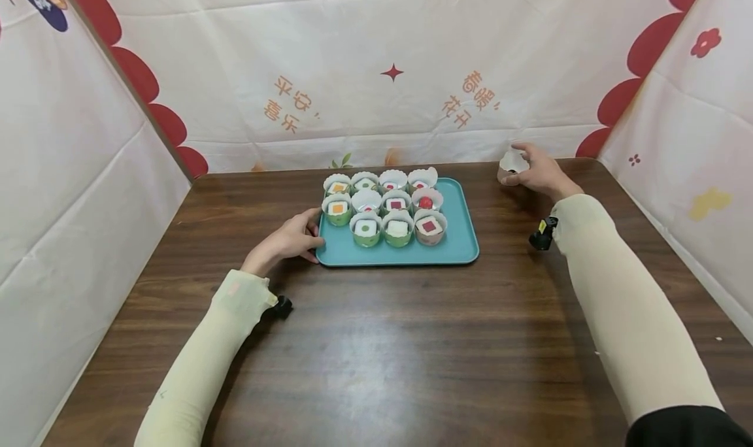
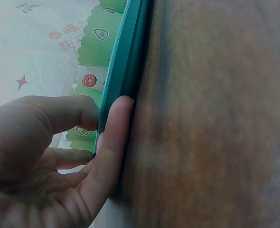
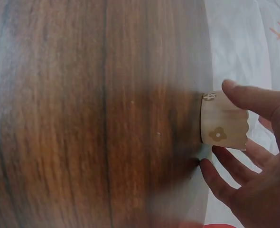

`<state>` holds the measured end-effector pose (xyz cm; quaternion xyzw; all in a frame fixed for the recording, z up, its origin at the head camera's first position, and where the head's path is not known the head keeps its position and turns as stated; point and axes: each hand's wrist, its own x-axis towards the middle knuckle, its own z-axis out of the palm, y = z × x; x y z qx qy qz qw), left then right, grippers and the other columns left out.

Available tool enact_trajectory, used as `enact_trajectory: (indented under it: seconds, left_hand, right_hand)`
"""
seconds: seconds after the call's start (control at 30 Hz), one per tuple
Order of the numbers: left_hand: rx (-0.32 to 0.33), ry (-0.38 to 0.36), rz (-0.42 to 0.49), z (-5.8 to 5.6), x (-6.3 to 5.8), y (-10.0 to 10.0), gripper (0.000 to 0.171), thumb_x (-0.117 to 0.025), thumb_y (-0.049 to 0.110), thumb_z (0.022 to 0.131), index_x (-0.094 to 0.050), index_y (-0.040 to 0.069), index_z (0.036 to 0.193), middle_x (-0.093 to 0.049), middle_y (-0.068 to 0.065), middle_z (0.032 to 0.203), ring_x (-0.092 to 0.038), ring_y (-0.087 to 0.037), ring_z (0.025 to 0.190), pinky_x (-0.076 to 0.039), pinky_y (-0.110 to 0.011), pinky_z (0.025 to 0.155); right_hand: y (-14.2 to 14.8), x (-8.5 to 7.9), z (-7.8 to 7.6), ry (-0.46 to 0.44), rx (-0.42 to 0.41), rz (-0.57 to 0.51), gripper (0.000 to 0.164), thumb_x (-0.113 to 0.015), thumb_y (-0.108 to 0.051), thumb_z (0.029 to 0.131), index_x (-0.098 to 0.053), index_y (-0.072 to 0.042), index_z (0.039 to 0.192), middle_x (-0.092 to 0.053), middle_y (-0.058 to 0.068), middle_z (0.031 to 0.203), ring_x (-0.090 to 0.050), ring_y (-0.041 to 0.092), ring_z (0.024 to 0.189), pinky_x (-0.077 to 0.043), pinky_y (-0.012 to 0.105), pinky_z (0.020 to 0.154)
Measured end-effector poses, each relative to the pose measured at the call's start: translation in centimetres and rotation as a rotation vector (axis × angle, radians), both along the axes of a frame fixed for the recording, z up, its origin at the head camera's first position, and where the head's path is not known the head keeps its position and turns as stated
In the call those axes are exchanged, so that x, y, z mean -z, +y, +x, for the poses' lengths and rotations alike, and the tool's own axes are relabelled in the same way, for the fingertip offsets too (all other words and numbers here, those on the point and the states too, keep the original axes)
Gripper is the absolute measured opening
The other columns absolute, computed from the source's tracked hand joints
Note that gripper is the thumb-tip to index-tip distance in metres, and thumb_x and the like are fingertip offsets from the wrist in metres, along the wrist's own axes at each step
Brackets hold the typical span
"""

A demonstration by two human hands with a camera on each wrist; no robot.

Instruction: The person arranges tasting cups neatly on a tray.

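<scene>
My left hand (image 1: 292, 236) grips the left edge of a blue-green tray (image 1: 465, 238), thumb and fingers on either side of its rim in the left wrist view. On the tray stand several paper baking cups in rows, among them a green cup (image 1: 338, 218) and a pinkish cup (image 1: 431, 238), with small square or round pieces inside. Away to the right, near the table's back edge, my right hand (image 1: 542, 171) holds a tan paper baking cup (image 3: 223, 121) with a scalloped rim and flower print, thumb on one side and fingers around the other.
A brown wood-grain table (image 1: 365, 342) lies under everything. White printed cloth (image 1: 353, 55) hangs behind the table's back edge and along both sides. Red scalloped trim (image 1: 167, 123) runs down the cloth's corners. A small black wrist camera (image 1: 542, 234) sits below the right cuff.
</scene>
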<state>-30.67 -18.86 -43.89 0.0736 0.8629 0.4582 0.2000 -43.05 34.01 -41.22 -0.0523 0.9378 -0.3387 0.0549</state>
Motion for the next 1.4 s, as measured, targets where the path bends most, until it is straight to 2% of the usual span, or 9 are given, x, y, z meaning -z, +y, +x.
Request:
enact_trajectory:
  seconds: [0.17,0.37,0.87,1.2,1.4]
  left_hand:
    - [-0.004,-0.007,-0.006,0.1,0.0,0.0,0.082,-0.060,0.001,0.097,-0.017,0.009,0.166,-0.048,-0.017,0.110,-0.064,-0.020,0.073,-0.068,-0.038,0.067]
    - [0.004,0.000,-0.002,0.0,0.1,0.2,0.082,-0.060,0.002,0.097,-0.017,0.010,0.166,-0.048,-0.017,0.110,-0.064,-0.021,0.074,-0.068,-0.038,0.067]
    - [0.015,-0.002,-0.003,0.1,0.0,0.4,0.082,-0.060,0.003,0.098,-0.016,0.010,0.166,-0.049,-0.016,0.109,-0.064,-0.021,0.073,-0.068,-0.038,0.067]
    - [0.021,-0.001,0.003,0.0,0.1,0.4,0.082,-0.059,0.003,0.098,-0.015,0.010,0.167,-0.048,-0.017,0.110,-0.063,-0.021,0.076,-0.068,-0.038,0.068]
    - [0.018,-0.004,-0.007,0.0,-0.2,0.1,0.083,-0.059,0.002,0.098,-0.014,0.011,0.167,-0.048,-0.017,0.109,-0.063,-0.022,0.076,-0.068,-0.038,0.068]
  right_hand:
    - [-0.3,0.3,-0.1,0.027,0.049,0.040,0.083,-0.070,-0.020,0.095,-0.025,-0.001,0.162,-0.036,0.040,0.152,-0.038,0.053,0.133,-0.034,0.071,0.115]
    - [-0.1,0.2,0.1,0.023,0.107,0.054,0.075,-0.071,-0.026,0.095,-0.036,0.010,0.151,-0.041,0.039,0.148,-0.041,0.050,0.130,-0.039,0.068,0.112]
    - [0.5,-0.1,1.2,0.004,0.105,0.017,0.070,-0.069,-0.021,0.097,-0.034,0.007,0.151,-0.039,0.040,0.150,-0.042,0.051,0.130,-0.041,0.068,0.110]
    - [0.0,-2.0,1.6,0.037,0.064,0.039,0.072,-0.069,-0.027,0.098,-0.035,0.005,0.151,-0.041,0.039,0.149,-0.044,0.049,0.126,-0.045,0.066,0.105]
    - [-1.8,-3.4,1.9,0.105,0.012,0.082,0.074,-0.072,-0.029,0.095,-0.038,0.004,0.151,-0.045,0.037,0.147,-0.048,0.048,0.124,-0.048,0.065,0.103]
